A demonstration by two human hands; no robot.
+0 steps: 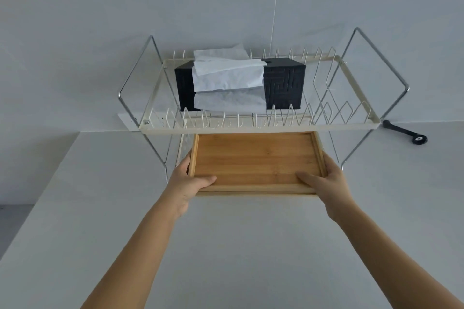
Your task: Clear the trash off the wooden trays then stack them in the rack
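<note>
Wooden tray (pixel 256 158) gripped between left hand (pixel 187 183), right hand (pixel 326 183), under rack (pixel 261 128).

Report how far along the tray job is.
Done: the wooden tray carries no trash. In hand: left hand and right hand grip its near corners, with its far end under the rack. Left: letting go. No other trays are visible.
</note>
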